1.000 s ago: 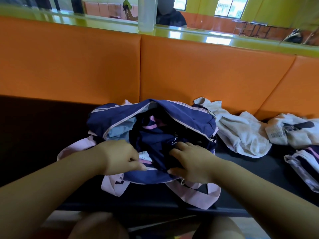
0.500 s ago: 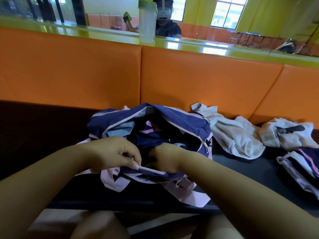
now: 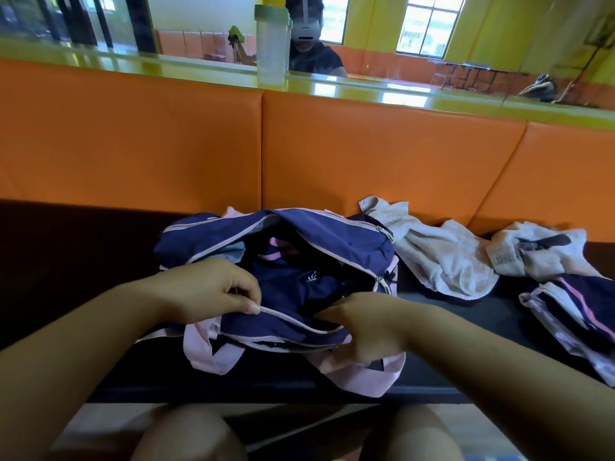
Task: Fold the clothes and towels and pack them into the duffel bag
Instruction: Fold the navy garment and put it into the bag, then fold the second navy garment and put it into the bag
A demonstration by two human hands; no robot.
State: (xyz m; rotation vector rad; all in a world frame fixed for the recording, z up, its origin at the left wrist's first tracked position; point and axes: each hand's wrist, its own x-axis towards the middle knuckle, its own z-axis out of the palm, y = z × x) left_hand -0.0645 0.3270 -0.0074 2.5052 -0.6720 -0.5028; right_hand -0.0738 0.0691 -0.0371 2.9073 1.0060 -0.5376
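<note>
While the navy duffel bag (image 3: 332,234) sat at the centre of the frame on the dark worktop (image 3: 83,261), its main zip lay open and dark blue clothing (image 3: 293,284) with a small white logo and a pink stripe showed inside. At the left end of the opening a bit of pale blue fabric (image 3: 233,252) peeked out. The left hand (image 3: 213,287) was at the near edge of the opening, left of centre, its grip pressed together with thumb and forefinger pinching the pale pink zip trim (image 3: 289,319). The right hand (image 3: 366,324) held the same near edge further right; its fingers curled over the rim and into the bag, so the grip was closed on the bag's edge. Pink carry straps (image 3: 213,354) spilled over the front of the worktop below both hands.

To the right of the bag, touching its end, a crumpled white towel (image 3: 442,257) lay against the orange backrest (image 3: 382,151). Further right sat a white garment (image 3: 539,251) with a dark print, and at the right edge of the frame a navy garment (image 3: 579,314) with pink stripes and pale trim. In the upper part of the frame a clear tumbler (image 3: 271,48) with a green lid stood on the glossy green ledge (image 3: 133,63). Bare knees filled the bottom of the frame.
</note>
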